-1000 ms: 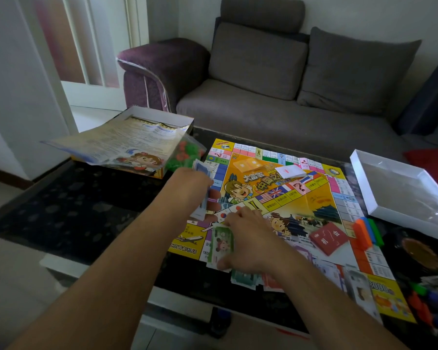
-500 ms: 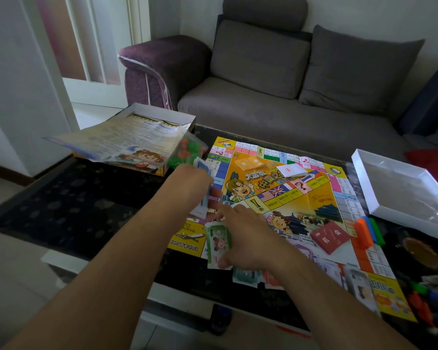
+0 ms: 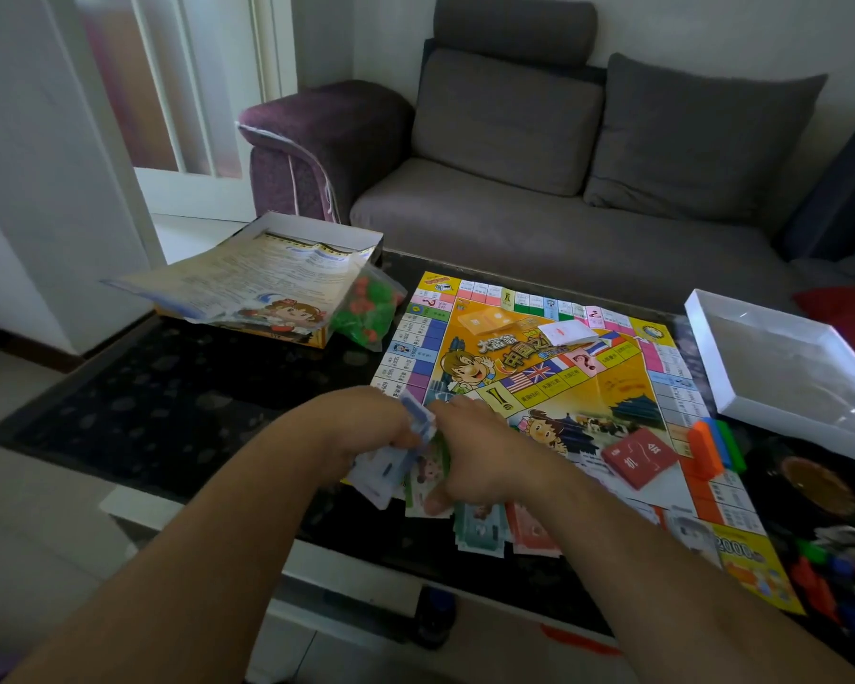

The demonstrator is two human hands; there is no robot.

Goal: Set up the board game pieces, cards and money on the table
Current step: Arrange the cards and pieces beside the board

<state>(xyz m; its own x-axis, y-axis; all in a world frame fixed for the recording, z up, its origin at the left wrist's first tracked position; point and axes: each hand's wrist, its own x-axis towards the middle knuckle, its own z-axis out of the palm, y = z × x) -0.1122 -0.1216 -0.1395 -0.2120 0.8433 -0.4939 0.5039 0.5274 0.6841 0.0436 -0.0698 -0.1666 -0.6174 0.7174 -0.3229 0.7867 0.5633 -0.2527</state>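
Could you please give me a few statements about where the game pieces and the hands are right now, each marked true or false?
1. Both hands, left and right, hold paper money. True.
2. The red card deck lies on the board. True.
3. The bag of green and red pieces sits right of the board. False: it lies left, against the box.
4. The white tray holds the money. False: no money shows in it.
5. The white tray is right of the board. True.
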